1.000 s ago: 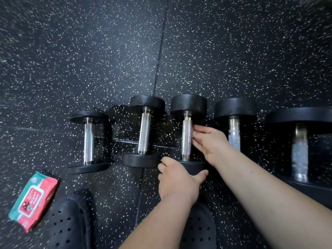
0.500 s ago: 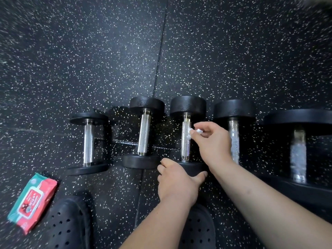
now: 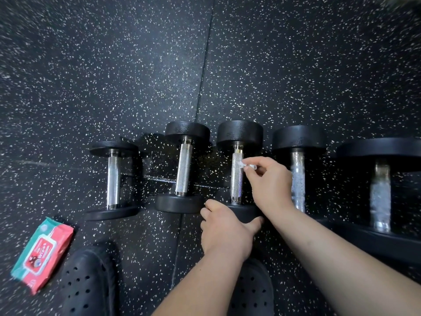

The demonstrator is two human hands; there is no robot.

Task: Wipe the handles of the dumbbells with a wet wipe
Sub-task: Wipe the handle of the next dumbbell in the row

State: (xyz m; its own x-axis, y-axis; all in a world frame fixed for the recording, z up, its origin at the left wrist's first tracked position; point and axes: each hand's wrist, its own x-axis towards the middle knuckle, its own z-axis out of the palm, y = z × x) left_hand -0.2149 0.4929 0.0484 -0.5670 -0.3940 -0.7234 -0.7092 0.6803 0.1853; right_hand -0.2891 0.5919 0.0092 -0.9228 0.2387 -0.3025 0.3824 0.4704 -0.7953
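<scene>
Several black dumbbells with metal handles lie in a row on the speckled floor. My right hand (image 3: 267, 181) pinches a small crumpled wet wipe (image 3: 245, 164) against the upper part of the middle dumbbell's handle (image 3: 237, 179). My left hand (image 3: 224, 226) grips that dumbbell's near weight head (image 3: 245, 212) from above. To the left lie two smaller dumbbells (image 3: 113, 179) (image 3: 183, 172). To the right, two larger dumbbells (image 3: 298, 176) (image 3: 380, 192) have handles that look wet and speckled.
A red and green wet wipe pack (image 3: 42, 254) lies on the floor at lower left. Two black perforated clogs (image 3: 88, 281) (image 3: 250, 290) are at the bottom edge. A seam between rubber floor mats (image 3: 205, 76) runs up the middle.
My right hand has slid up the middle dumbbell's handle from its middle to its upper part, and the wipe now shows at the fingertips. My left hand stays on the near weight head.
</scene>
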